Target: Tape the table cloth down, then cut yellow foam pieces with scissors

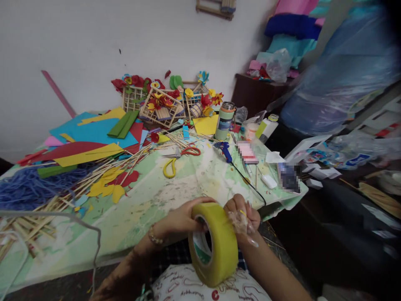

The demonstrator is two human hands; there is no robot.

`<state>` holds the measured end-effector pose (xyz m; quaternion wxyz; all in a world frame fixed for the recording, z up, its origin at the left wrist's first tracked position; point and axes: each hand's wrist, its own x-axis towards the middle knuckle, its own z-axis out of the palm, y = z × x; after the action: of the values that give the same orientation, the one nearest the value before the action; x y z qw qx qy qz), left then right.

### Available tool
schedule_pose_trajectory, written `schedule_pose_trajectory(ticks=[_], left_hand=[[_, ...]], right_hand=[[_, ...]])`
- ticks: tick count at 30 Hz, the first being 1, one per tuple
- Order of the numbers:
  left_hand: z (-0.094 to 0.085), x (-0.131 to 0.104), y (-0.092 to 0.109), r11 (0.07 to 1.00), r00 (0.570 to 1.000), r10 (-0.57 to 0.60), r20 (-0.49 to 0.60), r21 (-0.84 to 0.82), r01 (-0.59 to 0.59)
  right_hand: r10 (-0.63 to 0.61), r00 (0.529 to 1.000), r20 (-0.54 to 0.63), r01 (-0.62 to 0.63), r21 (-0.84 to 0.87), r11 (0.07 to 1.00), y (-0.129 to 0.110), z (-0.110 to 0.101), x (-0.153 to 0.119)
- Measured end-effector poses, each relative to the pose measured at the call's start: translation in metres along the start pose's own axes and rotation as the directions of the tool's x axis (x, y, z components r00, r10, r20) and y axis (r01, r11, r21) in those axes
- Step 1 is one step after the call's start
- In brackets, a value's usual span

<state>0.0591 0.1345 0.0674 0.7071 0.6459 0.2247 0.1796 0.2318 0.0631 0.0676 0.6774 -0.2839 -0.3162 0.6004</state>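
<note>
Centrally, at the near edge of the table (150, 192) and above my lap: roll of wide yellow tape (224, 246), one, upright on its rim, its open core turned to the left. It lies between my two hands, its top at their level and its bulk nearer to me.

Left hand (194, 213), one: clasped on the roll's upper left side, fingertips showing through the core; bracelet (154, 235) at the wrist, one. Right hand (242, 213), one: fingers curled closed on a crumpled clear scrap (238, 222), just right of the roll; whether the scrap touches the tape I cannot tell.

Beyond my hands, mid-table: scissors (177, 154), one pair, blades parted, one loop yellow, one orange-red. To their right: blue glue gun (224, 151), one, with one black cord (247, 182). Farther, behind the gun: green flask (224, 121), one, upright.

Right end: white oval object (268, 181), one; blurred-out flat objects, two, one pink (247, 151), one dark (288, 177).

Far side, against the wall: stick lattice frames (163, 109) with coloured flowers (158, 101), several, overlapping too much for an exact count. Left: blue shredded strands (34, 186), one heap; thin sticks (103, 167), many, uncounted.
</note>
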Motion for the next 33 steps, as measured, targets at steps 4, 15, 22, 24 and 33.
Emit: schedule_pose_trajectory(ticks=[4,15,22,24,33], left_hand=[[0.017,0.003,-0.008,0.990,0.990,-0.063,-0.124,-0.136,0.046],[-0.039,-0.046,0.085,0.571,0.923,0.144,-0.357,0.792,0.217],[-0.024,-0.052,0.106,0.327,0.956,-0.224,-0.192,0.909,0.259],[-0.023,-0.055,0.106,0.306,0.962,-0.237,-0.134,0.930,0.204],[-0.037,-0.090,0.077,0.448,1.000,-0.011,-0.014,0.894,0.017]], right_hand=[[-0.085,0.990,0.113,0.070,0.128,0.989,-0.004,0.005,-0.001],[0.130,0.991,-0.027,-0.118,-0.635,0.764,-0.069,-0.015,-0.003],[0.023,1.000,-0.001,-0.016,-0.721,0.693,-0.086,-0.021,-0.015],[0.081,0.997,-0.007,-0.064,-0.677,0.733,-0.086,-0.024,-0.021],[0.142,0.983,0.120,-0.100,-0.299,0.949,-0.076,-0.041,-0.038]])
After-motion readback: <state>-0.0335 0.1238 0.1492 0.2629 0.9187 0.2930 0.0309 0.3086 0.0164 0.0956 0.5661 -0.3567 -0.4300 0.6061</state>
